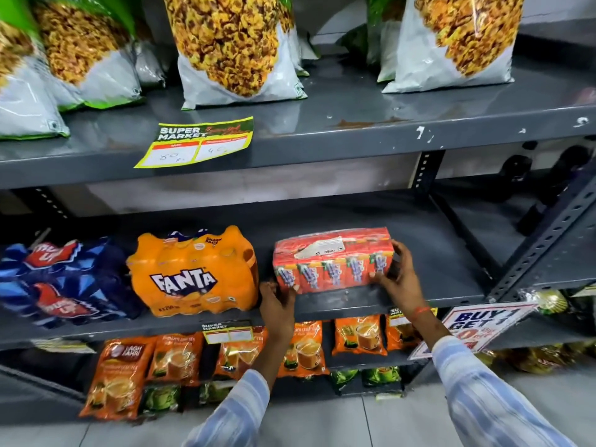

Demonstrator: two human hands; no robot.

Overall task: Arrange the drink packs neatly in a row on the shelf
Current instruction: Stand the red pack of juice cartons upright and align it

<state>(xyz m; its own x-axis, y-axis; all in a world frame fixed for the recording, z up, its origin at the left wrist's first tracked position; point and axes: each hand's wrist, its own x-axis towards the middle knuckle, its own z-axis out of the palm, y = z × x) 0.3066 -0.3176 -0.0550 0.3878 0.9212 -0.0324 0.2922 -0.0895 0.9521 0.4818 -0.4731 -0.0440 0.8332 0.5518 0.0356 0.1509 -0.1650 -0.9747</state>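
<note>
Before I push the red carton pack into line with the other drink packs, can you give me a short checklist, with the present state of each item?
1. Both hands on the pack: ok. The left hand holds the lower left corner of the red carton pack, the right hand its right end.
2. Pack upright on the middle shelf: ok.
3. Free path toward the Fanta pack: ok, only a bare gap between them.
4. Front edges in line: not ok, the red pack sits further back and slightly turned.
5. Blue Thums Up pack straight: cannot tell, it is blurred.
6. Shrink wrap intact: cannot tell.
</note>
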